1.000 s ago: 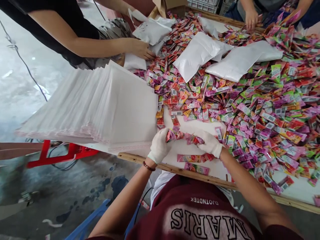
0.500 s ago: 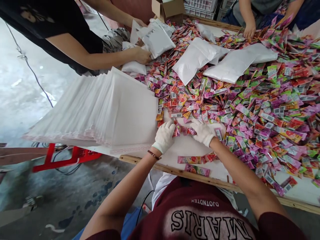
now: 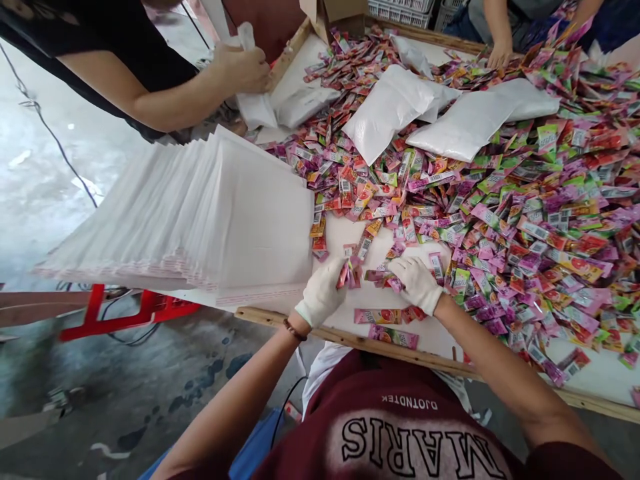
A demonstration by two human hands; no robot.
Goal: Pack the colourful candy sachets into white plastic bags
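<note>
Both my hands wear white gloves and work at the near edge of a white table [image 3: 445, 343]. My left hand [image 3: 323, 292] is curled around a small bunch of pink sachets [image 3: 349, 275]. My right hand [image 3: 416, 283] lies fingers-down on more loose sachets [image 3: 383, 277] that it has gathered on the tabletop. Two pink sachets [image 3: 387, 325] lie flat just in front of my wrists. A huge heap of colourful sachets [image 3: 525, 213] covers the table beyond and to the right.
A fanned stack of white mailer bags [image 3: 200, 213] lies to the left. Filled white bags [image 3: 465, 123] rest on the heap. A person in black [image 3: 150, 87] handles a white bag at top left; another person's hand [image 3: 497, 57] is at the far edge. A cardboard box [image 3: 340, 15] stands behind.
My hands reached forward into the heap's edge, then drew back toward me with sachets. The person in black pulled a white bag off the table toward the left.
</note>
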